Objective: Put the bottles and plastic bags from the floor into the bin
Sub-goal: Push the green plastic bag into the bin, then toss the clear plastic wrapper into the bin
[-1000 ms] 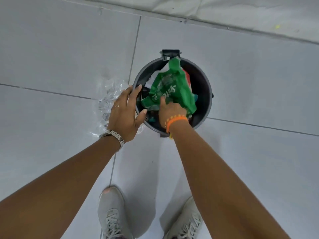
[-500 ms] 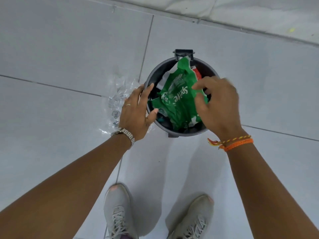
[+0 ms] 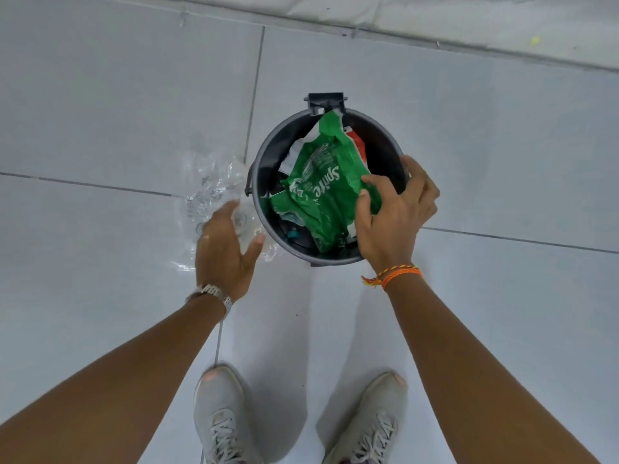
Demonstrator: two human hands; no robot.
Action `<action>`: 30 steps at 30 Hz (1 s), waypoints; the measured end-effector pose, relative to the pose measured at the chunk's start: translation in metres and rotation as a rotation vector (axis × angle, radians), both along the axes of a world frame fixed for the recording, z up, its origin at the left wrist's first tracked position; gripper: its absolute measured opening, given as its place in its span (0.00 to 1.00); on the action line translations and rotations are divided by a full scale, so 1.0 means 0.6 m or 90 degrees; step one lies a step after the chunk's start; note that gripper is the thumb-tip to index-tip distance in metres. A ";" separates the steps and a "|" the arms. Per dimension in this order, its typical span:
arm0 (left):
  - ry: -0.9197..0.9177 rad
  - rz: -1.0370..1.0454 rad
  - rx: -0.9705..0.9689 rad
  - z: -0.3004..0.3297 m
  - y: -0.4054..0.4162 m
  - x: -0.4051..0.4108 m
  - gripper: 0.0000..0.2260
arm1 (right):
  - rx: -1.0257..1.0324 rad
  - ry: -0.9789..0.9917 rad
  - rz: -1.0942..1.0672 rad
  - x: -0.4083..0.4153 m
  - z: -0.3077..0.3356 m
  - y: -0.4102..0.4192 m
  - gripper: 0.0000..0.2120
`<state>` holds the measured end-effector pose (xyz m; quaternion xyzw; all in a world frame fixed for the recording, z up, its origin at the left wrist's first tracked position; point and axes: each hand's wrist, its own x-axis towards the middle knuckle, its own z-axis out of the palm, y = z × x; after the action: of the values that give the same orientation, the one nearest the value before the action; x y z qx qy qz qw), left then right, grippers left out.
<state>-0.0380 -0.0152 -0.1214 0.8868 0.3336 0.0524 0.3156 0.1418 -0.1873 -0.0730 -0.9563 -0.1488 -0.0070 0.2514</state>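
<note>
A round dark grey bin (image 3: 268, 152) stands on the white tiled floor. A crumpled green Sprite plastic bag (image 3: 323, 189) sticks out of it over other rubbish. My right hand (image 3: 392, 216) hovers over the bin's right rim with its fingers spread and curled, the thumb and forefinger touching the green bag's edge. My left hand (image 3: 224, 249) is off the bin, open, above a crumpled clear plastic bag (image 3: 211, 192) that lies on the floor just left of the bin.
My two grey sneakers (image 3: 221, 420) stand on the tiles below the bin. A hinge bracket (image 3: 325, 102) sits at the bin's far rim. A wall base runs along the top of the view.
My left hand has let go of the bin's left rim and moved down-left over the clear bag. My right hand came out of the bin and shifted to its right rim.
</note>
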 end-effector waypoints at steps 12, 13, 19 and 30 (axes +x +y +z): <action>0.631 -0.234 0.147 -0.077 0.013 -0.082 0.33 | 0.104 0.063 -0.113 0.002 -0.017 -0.002 0.10; 0.611 -0.197 0.131 -0.077 0.012 -0.077 0.34 | 0.103 0.063 -0.112 0.002 -0.018 -0.002 0.10; 0.309 0.251 0.048 0.002 -0.003 -0.054 0.31 | 0.135 0.068 -0.111 -0.001 -0.014 -0.002 0.10; -0.052 -0.081 0.276 0.250 -0.059 0.009 0.30 | 0.504 0.096 -0.159 0.014 0.131 -0.025 0.11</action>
<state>-0.0325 -0.0506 0.0287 0.9503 0.2446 0.1387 0.1337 0.1501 -0.2022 0.0053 -0.7943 0.0010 -0.0244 0.6071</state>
